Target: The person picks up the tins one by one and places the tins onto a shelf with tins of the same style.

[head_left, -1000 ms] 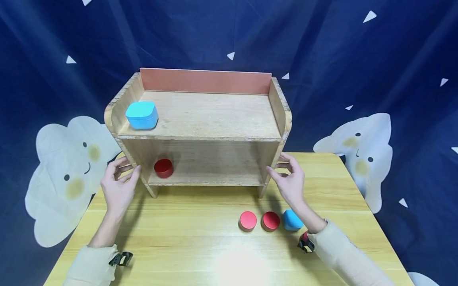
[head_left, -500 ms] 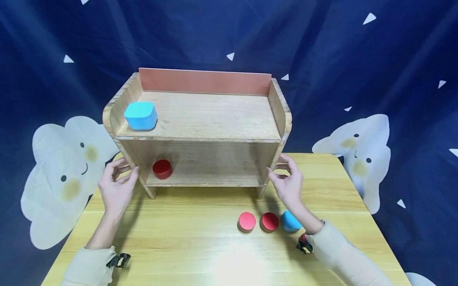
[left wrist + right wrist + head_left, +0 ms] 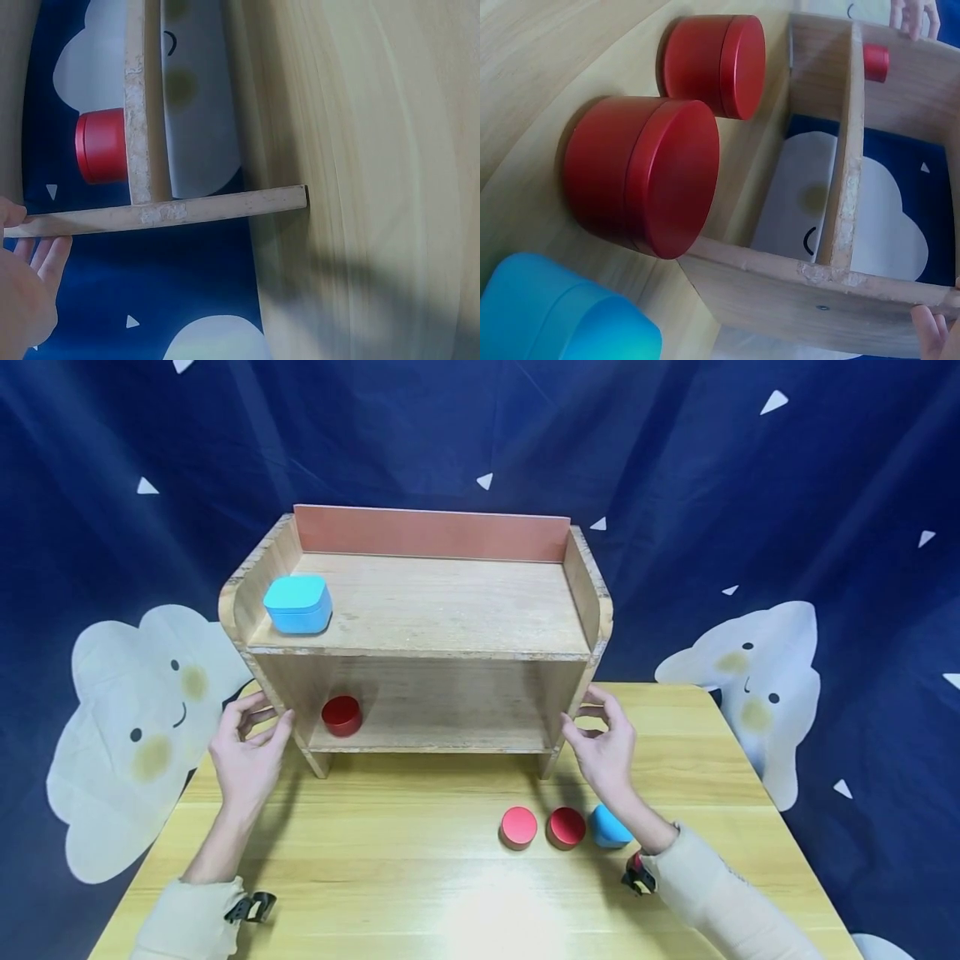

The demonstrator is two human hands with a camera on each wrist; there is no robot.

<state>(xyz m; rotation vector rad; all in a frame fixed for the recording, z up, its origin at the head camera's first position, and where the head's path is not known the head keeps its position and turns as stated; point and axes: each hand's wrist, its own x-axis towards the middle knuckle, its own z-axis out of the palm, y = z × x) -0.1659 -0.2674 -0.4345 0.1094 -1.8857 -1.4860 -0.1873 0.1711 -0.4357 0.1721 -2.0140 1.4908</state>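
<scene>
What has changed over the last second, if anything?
Nothing visibly changed. The left hand and right hand stay at the two sides of the shelf, fingers touching its side panels. The blue box on top, the red tin inside, and the two red tins and blue box on the table have not moved.
</scene>
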